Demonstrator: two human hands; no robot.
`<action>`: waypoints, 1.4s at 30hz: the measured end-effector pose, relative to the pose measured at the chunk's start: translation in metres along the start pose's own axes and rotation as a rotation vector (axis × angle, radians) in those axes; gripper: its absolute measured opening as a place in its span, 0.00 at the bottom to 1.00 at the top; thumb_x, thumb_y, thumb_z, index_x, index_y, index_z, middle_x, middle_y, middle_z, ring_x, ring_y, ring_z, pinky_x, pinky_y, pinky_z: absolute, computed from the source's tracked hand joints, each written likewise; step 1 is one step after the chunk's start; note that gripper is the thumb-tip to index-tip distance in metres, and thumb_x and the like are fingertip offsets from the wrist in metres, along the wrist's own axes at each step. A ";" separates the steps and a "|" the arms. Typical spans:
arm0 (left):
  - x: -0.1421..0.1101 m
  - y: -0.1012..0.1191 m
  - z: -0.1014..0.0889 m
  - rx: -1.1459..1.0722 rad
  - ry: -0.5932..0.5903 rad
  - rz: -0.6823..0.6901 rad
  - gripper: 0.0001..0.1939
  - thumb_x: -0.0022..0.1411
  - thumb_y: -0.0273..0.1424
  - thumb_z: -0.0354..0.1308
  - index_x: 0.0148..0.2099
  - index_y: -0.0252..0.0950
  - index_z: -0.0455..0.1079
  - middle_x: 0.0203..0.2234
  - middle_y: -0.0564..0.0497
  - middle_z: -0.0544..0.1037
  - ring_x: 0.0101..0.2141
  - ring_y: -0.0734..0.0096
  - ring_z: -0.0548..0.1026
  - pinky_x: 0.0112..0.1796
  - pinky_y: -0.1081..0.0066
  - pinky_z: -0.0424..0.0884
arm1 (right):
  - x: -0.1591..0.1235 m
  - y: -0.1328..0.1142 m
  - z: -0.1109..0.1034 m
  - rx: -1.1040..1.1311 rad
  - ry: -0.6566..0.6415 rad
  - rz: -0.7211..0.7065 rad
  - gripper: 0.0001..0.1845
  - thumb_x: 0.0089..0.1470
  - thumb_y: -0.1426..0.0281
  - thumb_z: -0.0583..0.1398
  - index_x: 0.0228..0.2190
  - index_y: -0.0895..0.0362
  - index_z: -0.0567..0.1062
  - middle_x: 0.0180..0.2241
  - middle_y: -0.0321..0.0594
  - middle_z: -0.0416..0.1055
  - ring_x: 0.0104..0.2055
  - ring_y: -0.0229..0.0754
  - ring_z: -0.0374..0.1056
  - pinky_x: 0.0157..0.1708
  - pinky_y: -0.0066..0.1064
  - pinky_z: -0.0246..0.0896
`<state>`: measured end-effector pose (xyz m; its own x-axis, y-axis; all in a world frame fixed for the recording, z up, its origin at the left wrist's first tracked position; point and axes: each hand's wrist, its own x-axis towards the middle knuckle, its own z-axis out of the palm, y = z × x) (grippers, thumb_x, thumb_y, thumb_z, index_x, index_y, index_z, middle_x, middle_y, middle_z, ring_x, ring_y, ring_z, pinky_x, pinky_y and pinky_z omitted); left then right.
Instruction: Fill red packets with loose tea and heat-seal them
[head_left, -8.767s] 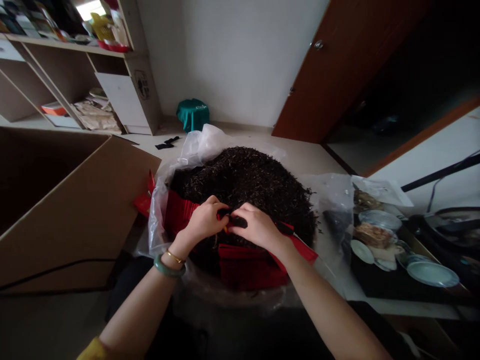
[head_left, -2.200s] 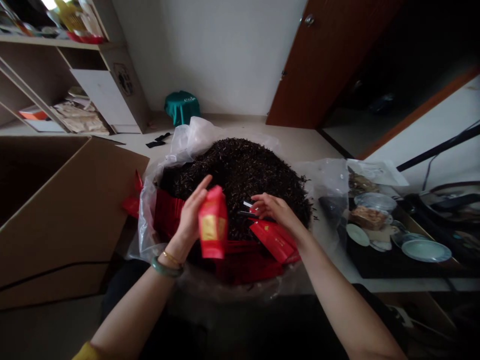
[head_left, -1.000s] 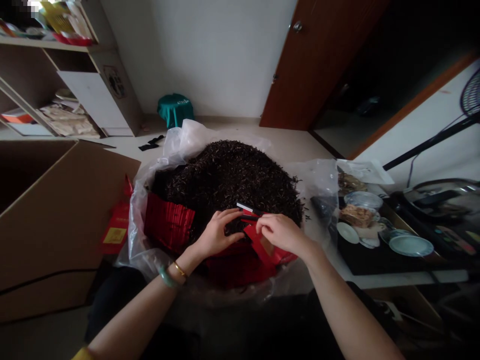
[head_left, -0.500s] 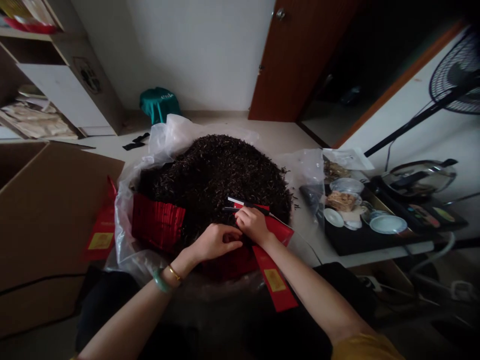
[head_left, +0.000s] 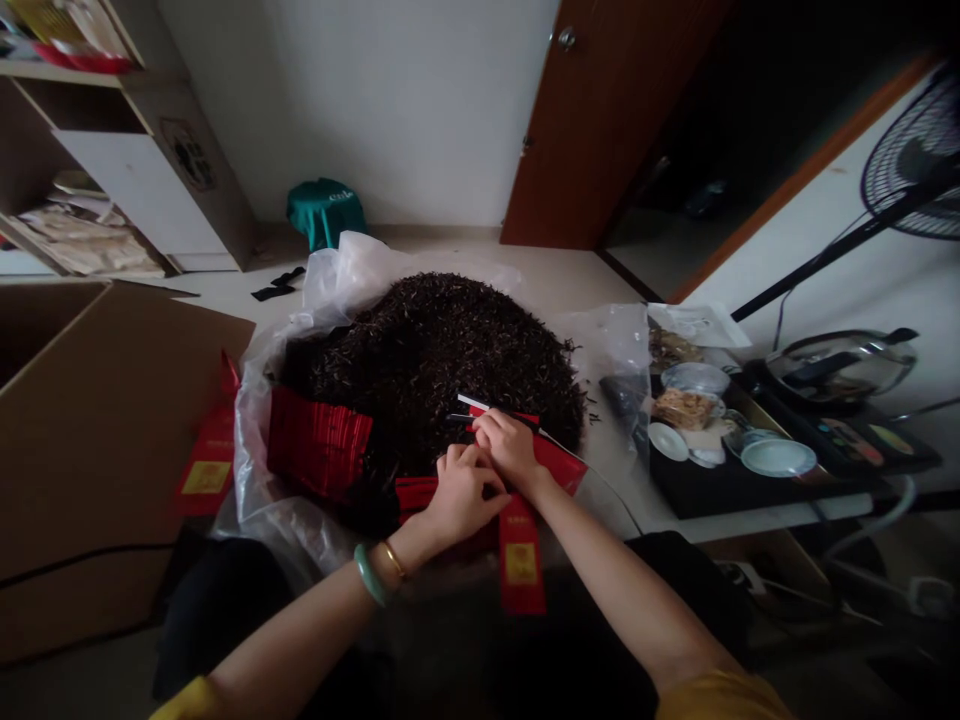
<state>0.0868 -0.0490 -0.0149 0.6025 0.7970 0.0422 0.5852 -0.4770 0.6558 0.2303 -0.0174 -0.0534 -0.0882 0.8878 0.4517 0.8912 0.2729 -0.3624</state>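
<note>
In the head view, my right hand (head_left: 508,452) is wrapped round a small corded bag sealer (head_left: 474,403), black with a white upper jaw. Its two jaws point left and stand apart. Close against it, my left hand (head_left: 465,495) is closed at the top of a narrow red packet (head_left: 521,560) with a gold label, which hangs toward me; the fingertips are partly hidden. Below both hands lies a big heap of dark tea-like leaves (head_left: 457,340) in a clear plastic bag (head_left: 259,400). A stack of red packets (head_left: 319,445) rests on the heap's left side.
A cardboard box (head_left: 120,440) stands at the left, with another red packet (head_left: 210,450) beside it. On the right, a low table (head_left: 780,515) carries dishes, a lidded bowl (head_left: 780,458) and a glass kettle (head_left: 847,365). The sealer's white cord (head_left: 600,475) runs rightward.
My left hand has moved right, up against my right hand, and its fingers have closed. The hanging red packet has swung left to hang nearly straight. My right hand keeps the sealer in place.
</note>
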 end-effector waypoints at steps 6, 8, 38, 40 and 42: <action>0.011 -0.025 -0.041 -0.375 0.226 -0.082 0.06 0.59 0.30 0.54 0.34 0.34 0.71 0.26 0.53 0.76 0.27 0.73 0.71 0.30 0.74 0.66 | 0.018 -0.020 -0.049 0.521 -0.098 -0.003 0.16 0.59 0.69 0.53 0.49 0.53 0.69 0.40 0.41 0.75 0.40 0.40 0.72 0.39 0.31 0.68; 0.011 -0.031 -0.046 -0.453 0.335 -0.090 0.08 0.61 0.33 0.53 0.34 0.35 0.69 0.24 0.54 0.76 0.25 0.75 0.72 0.26 0.77 0.65 | 0.018 -0.029 -0.057 0.460 -0.111 -0.106 0.18 0.56 0.69 0.57 0.49 0.52 0.70 0.43 0.42 0.73 0.45 0.43 0.70 0.46 0.35 0.66; 0.008 -0.052 -0.062 -0.061 0.421 0.144 0.08 0.62 0.30 0.55 0.39 0.35 0.75 0.31 0.48 0.81 0.32 0.67 0.78 0.36 0.71 0.73 | 0.011 -0.047 -0.061 0.350 0.071 0.055 0.11 0.56 0.63 0.56 0.25 0.55 0.70 0.26 0.40 0.71 0.30 0.41 0.66 0.34 0.33 0.65; 0.008 -0.054 -0.066 -0.083 0.408 0.155 0.11 0.63 0.31 0.53 0.38 0.35 0.76 0.31 0.47 0.81 0.31 0.68 0.78 0.35 0.72 0.73 | 0.013 -0.046 -0.063 0.488 -0.038 0.110 0.11 0.55 0.61 0.57 0.28 0.55 0.73 0.29 0.40 0.74 0.32 0.41 0.69 0.41 0.36 0.66; 0.007 -0.052 -0.068 -0.115 0.373 0.181 0.12 0.64 0.32 0.51 0.38 0.35 0.76 0.31 0.47 0.81 0.31 0.69 0.78 0.35 0.72 0.73 | 0.014 -0.045 -0.063 0.570 -0.134 0.125 0.11 0.53 0.60 0.60 0.28 0.55 0.75 0.29 0.37 0.76 0.33 0.42 0.71 0.49 0.42 0.62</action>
<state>0.0236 0.0067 0.0021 0.4396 0.7939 0.4201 0.4111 -0.5937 0.6918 0.2168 -0.0409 0.0208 -0.0866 0.9548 0.2844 0.5227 0.2866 -0.8029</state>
